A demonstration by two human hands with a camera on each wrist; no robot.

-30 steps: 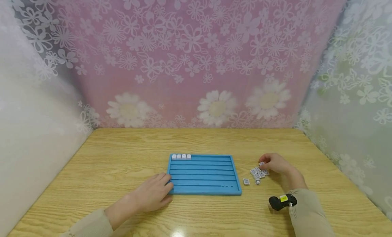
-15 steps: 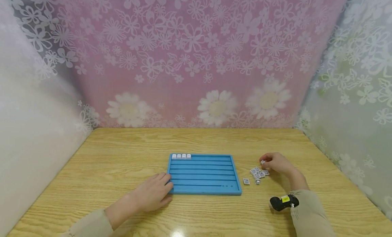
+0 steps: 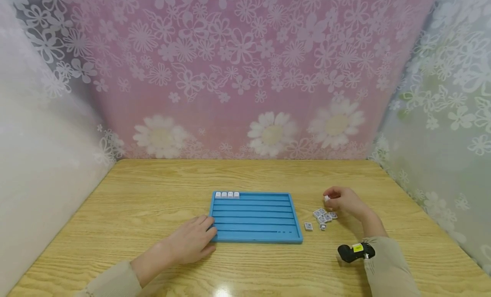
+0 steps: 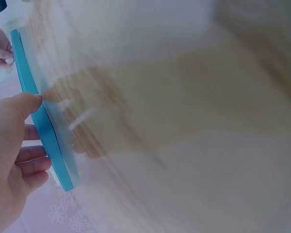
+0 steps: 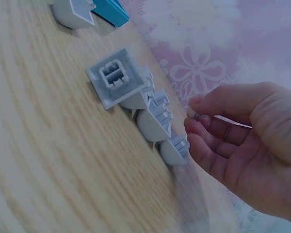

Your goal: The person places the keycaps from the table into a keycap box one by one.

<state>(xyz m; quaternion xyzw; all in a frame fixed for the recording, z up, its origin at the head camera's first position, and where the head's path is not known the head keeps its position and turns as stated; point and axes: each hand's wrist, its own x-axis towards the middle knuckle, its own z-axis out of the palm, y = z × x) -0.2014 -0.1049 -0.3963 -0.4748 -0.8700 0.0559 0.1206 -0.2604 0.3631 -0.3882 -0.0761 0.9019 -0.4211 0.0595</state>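
Note:
My left hand point(image 3: 193, 241) holds the left edge of a shallow blue ridged tray point(image 3: 253, 220). In the left wrist view the thumb point(image 4: 31, 101) touches the tray's edge, with curled fingers point(image 4: 36, 167) lower along it. Several white keycaps point(image 3: 227, 195) stand upright in a row at the back left of the tray. My right hand point(image 3: 347, 202) pinches a small white keycap point(image 5: 192, 112) between thumb and fingers, raised off the table. Below and left of that hand lie loose keycaps point(image 3: 322, 215), several with hollow undersides up, such as the nearest keycap point(image 5: 115, 77).
One keycap point(image 3: 308, 226) lies apart, near the tray's right side. A black wrist device point(image 3: 354, 252) with a yellow label sits at the right sleeve. The wooden table point(image 3: 245, 269) ends at a pink flowered curtain point(image 3: 230, 75), with pale curtains on both sides.
My right hand has lifted one keycap from the back of the loose group and turned it between the fingers, rising slightly. The left hand and tray have stayed in place.

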